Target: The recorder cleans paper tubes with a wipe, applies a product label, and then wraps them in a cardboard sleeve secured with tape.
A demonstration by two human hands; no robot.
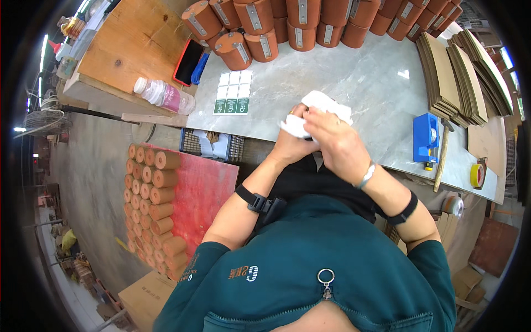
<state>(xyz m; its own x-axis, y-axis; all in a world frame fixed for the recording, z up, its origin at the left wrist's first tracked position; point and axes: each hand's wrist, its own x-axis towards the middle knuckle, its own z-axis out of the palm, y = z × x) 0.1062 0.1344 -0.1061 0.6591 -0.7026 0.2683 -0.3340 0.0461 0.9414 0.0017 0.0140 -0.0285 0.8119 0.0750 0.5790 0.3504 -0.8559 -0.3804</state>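
White and bunched up, clutched as a soft-looking wad [333, 107] in left hand [291, 145], under right hand [338, 138], with fingers curled on the left, near-straight on the right, grip there hidden! Poking out past both, toward the table [381, 105]; long axis impossible to tell.

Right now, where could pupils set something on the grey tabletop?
Bare: between the right hand and blue tape dispenser, and between label sheet and left hand. Crowded: far side with brown cylinders, right end with cardboard sheets.

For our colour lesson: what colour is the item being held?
The held item is white where visible; head view.
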